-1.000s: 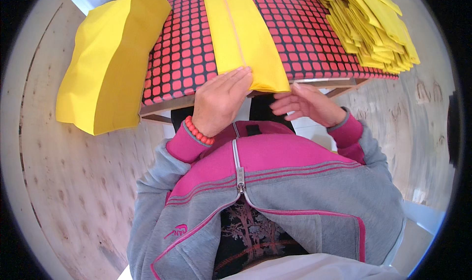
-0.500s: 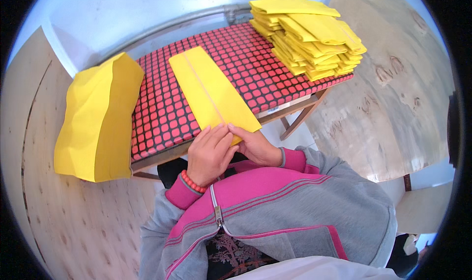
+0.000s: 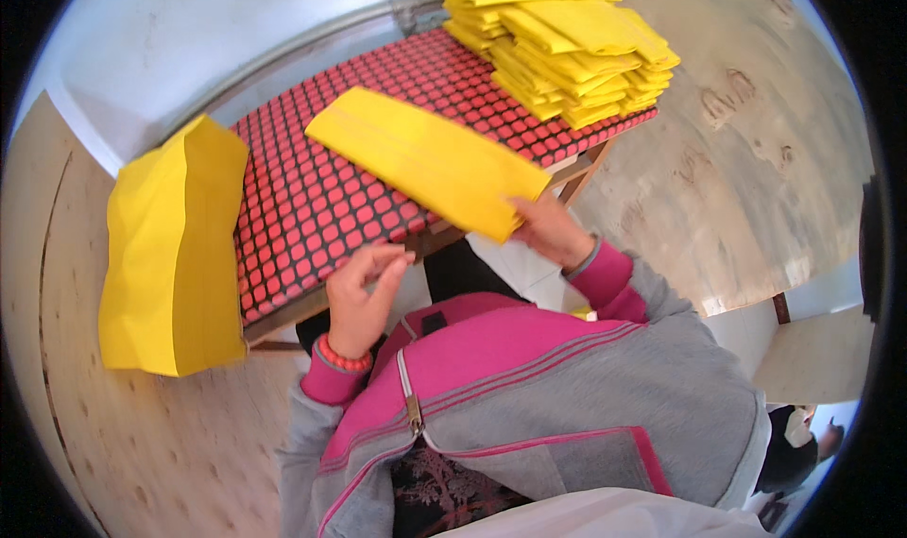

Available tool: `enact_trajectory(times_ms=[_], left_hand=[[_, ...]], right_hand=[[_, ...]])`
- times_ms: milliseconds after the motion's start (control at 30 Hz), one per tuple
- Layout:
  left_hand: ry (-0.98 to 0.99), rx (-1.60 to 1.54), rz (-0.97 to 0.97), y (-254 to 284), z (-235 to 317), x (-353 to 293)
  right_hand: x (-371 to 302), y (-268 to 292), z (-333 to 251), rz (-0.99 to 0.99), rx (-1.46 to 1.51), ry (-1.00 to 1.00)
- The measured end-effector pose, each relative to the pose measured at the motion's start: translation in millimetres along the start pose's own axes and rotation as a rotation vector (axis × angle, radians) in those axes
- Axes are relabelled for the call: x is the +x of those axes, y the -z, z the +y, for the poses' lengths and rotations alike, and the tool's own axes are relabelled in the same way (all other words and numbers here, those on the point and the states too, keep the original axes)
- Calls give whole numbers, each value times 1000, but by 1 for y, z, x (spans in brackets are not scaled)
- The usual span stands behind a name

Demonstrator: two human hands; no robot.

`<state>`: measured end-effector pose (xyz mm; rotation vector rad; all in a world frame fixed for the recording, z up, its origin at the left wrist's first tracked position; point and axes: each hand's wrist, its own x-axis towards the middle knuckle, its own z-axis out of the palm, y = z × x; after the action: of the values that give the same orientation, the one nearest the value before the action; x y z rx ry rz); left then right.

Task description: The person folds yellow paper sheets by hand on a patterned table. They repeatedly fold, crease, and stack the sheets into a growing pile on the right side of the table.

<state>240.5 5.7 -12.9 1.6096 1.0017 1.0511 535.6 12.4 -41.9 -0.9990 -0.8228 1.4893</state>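
My right hand (image 3: 556, 232) grips the near right end of a long folded yellow piece (image 3: 430, 160), which looks like stiff cloth or paper. Its far end slants up to the left over the red-and-black patterned table (image 3: 293, 207). My left hand (image 3: 362, 292), with a red bead bracelet on its wrist, is off the piece and holds nothing. Its thumb stands apart from the fingers, near the table's front edge. At the table's far right a tall stack of folded yellow pieces (image 3: 567, 51) lies unevenly. A larger unfolded yellow piece (image 3: 175, 255) hangs over the left end.
A white wall (image 3: 217, 28) runs behind the table. Light wooden panels stand at the left (image 3: 57, 283) and the right (image 3: 727, 179). Part of another person in dark clothes (image 3: 792, 448) shows at the lower right edge.
My left hand has let go of the folded piece and drawn back left. My right hand has swung its near end right and up, so it lies more slantwise. The view has shifted slightly.
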Motion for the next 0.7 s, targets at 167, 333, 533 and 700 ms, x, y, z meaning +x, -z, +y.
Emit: enact_trajectory(times_ms=[167,333,533,700], left_hand=[[342,-492,-270,7,-11,10],[542,-791,-370,-25,-22,21],[585,-1028,-193,-46,-19,35],[588,-1076,-108,-54,-12,35]], right_hand=[[-9,52,-16,-30,77,-130],[-43,89,-21,-105,147,-172],[-87,136,-53,-103,-144,-135],[-102,189,-68,-107,-202,-174]])
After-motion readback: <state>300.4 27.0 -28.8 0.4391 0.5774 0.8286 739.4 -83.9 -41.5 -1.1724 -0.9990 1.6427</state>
